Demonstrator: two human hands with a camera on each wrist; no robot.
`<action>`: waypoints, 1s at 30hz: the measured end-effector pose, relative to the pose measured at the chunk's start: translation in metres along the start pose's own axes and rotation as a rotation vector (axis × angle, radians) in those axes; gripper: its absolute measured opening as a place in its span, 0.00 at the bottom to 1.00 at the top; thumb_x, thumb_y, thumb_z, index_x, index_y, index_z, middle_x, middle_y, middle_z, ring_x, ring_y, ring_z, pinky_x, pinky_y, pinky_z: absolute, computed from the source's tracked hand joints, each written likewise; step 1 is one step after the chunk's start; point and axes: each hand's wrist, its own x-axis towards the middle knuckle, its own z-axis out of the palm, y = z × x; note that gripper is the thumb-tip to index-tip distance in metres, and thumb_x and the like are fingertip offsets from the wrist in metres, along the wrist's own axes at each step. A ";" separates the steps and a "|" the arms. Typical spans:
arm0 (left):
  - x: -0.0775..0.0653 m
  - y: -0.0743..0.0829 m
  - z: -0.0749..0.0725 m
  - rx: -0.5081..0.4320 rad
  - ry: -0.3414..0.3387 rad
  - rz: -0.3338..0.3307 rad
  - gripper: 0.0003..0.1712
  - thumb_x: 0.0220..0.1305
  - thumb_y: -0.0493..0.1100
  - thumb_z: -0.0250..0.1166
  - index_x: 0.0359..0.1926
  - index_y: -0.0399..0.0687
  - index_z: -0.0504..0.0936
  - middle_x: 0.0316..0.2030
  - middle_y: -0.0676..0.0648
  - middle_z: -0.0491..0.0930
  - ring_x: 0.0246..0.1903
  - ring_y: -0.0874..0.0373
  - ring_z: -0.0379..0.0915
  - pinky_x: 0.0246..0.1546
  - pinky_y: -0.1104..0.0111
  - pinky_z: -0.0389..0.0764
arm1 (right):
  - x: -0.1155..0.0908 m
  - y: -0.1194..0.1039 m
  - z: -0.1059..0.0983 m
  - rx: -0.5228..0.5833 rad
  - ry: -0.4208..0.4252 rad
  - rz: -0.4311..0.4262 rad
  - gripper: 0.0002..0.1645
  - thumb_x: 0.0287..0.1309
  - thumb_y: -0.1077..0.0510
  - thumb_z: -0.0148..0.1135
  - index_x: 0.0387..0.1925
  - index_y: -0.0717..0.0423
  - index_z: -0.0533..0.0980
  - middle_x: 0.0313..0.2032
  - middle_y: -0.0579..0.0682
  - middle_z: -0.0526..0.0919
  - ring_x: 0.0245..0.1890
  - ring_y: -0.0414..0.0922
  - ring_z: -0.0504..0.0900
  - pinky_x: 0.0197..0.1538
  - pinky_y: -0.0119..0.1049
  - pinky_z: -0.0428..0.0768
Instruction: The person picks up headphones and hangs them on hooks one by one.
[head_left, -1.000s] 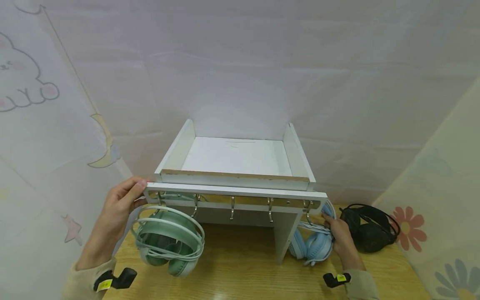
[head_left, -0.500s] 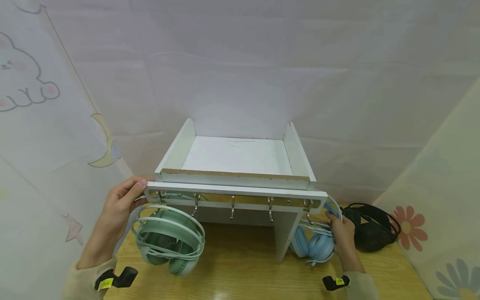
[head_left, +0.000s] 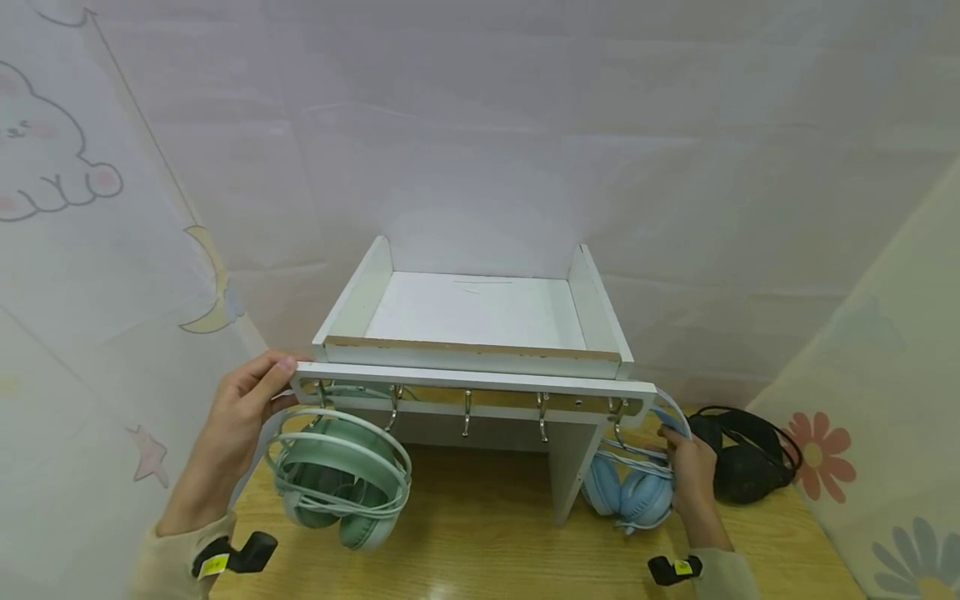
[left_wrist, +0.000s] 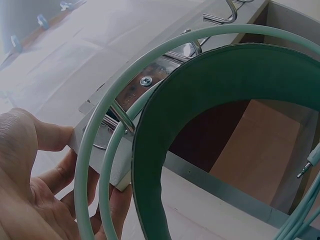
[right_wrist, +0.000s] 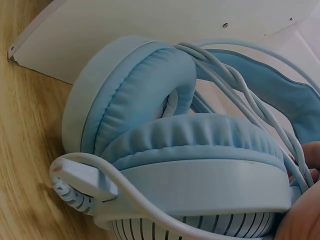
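Note:
My left hand pinches the left end of the white hook rail on the front of a small shelf, thumb on one side and fingers on the other. Green headphones hang from the leftmost hook, cable wound around them. At the right side of the shelf my right hand grips light blue headphones near the headband. Their ear cups are low, by the shelf's side panel, and the wound cable crosses the headband in the right wrist view. Part of the right hand is out of that view.
Black headphones lie on the wooden table right of my right hand. Several metal hooks line the rail. The white shelf's raised side walls stand at the back, before a wall covering.
My right hand has shifted slightly right with the blue headphones, and their headband has come further out past the rail's end. The left hand stays on the rail.

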 end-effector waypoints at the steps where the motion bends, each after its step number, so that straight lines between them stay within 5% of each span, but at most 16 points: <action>1: 0.000 0.000 0.000 0.000 0.000 0.001 0.18 0.85 0.34 0.51 0.45 0.48 0.88 0.45 0.56 0.88 0.43 0.65 0.84 0.44 0.74 0.86 | 0.000 0.000 -0.001 0.002 0.000 -0.003 0.13 0.78 0.53 0.61 0.32 0.41 0.84 0.34 0.38 0.83 0.31 0.33 0.89 0.46 0.27 0.85; 12: 0.000 0.001 0.001 -0.004 -0.003 0.013 0.16 0.85 0.34 0.51 0.45 0.42 0.87 0.43 0.57 0.88 0.42 0.66 0.85 0.44 0.74 0.86 | -0.002 -0.001 -0.010 0.052 0.028 -0.025 0.23 0.78 0.56 0.59 0.23 0.39 0.86 0.28 0.33 0.85 0.32 0.31 0.86 0.49 0.22 0.78; 30: 0.000 0.001 0.001 -0.001 -0.002 0.011 0.17 0.85 0.34 0.51 0.44 0.45 0.87 0.44 0.56 0.88 0.42 0.65 0.85 0.44 0.74 0.86 | -0.017 -0.017 -0.023 0.278 0.072 -0.015 0.17 0.75 0.63 0.63 0.29 0.44 0.87 0.33 0.34 0.85 0.36 0.28 0.84 0.45 0.19 0.80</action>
